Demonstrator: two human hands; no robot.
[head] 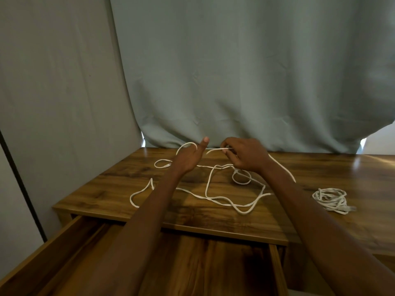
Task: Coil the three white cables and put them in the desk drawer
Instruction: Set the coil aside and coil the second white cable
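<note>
Loose white cable [224, 198] sprawls in loops across the middle of the wooden desk [320, 167]. My left hand [188, 157] is raised near the far edge with a small loop of cable arching from its fingers, thumb up. My right hand [245, 154] pinches a cable end between thumb and fingers, and the cable runs back over my right forearm. A bundled white cable [330, 198] lies coiled on the desk to the right. The desk drawer [70, 242] stands pulled out below my arms, and its visible part holds no cable.
A grey-green curtain [245, 71] hangs right behind the desk's far edge. A grey wall panel [53, 103] stands to the left.
</note>
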